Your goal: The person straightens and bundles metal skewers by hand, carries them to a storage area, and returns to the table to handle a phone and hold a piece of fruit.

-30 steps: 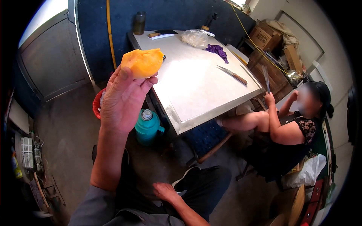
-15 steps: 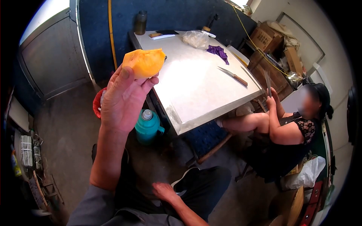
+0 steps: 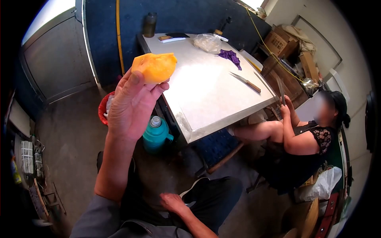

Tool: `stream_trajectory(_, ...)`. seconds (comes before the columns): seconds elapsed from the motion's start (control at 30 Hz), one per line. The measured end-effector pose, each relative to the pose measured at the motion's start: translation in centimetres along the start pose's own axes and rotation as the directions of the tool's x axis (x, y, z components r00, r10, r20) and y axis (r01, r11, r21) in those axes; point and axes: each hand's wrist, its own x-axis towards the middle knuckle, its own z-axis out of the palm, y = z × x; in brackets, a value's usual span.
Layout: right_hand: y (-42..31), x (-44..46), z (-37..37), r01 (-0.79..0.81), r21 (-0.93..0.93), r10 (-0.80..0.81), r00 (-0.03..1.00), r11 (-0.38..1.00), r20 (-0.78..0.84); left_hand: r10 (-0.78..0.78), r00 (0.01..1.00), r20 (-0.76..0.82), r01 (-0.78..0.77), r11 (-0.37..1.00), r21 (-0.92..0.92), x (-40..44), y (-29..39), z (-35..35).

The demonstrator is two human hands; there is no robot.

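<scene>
My left hand (image 3: 133, 99) is raised in front of the table, its fingers and thumb closed round a peeled orange-yellow piece of fruit or vegetable (image 3: 154, 68) with a cut, uneven top. Low in the view, my right hand (image 3: 172, 202) rests by my dark trouser leg with nothing visible in it, fingers loosely extended. A knife (image 3: 246, 82) with a wooden handle lies on the white-topped table (image 3: 214, 99). Beyond it are a purple cloth (image 3: 230, 57) and a clear plastic bag (image 3: 207, 42) with pale contents.
A teal flask (image 3: 155, 137) and a red bin (image 3: 104, 109) stand on the floor left of the table. Right of it sits a person (image 3: 305, 139) holding thin sticks. A dark jar (image 3: 150, 24) and a wooden-handled blade (image 3: 166, 38) are at the far edge.
The held piece has shifted slightly right in view and turned a little. The seated person's hands have come together on the sticks, away from the face. My right hand stays put.
</scene>
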Motion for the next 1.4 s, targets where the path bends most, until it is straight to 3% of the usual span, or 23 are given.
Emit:
stream_trajectory(0.83, 0.31, -0.11, 0.18, -0.017, -0.001, 0.017, 1.000, 1.000, -0.003, -0.028, 0.999, 0.022, 0.028, 1.000, 0.006, 0.16, -0.05, 0.06)
stream_trajectory(1.4, 0.19, -0.17, 0.07, -0.002, 0.017, 0.002, 1.000, 1.000, -0.016, -0.126, 0.992, 0.012, 0.126, 0.991, -0.050, 0.25, 0.20, 0.39)
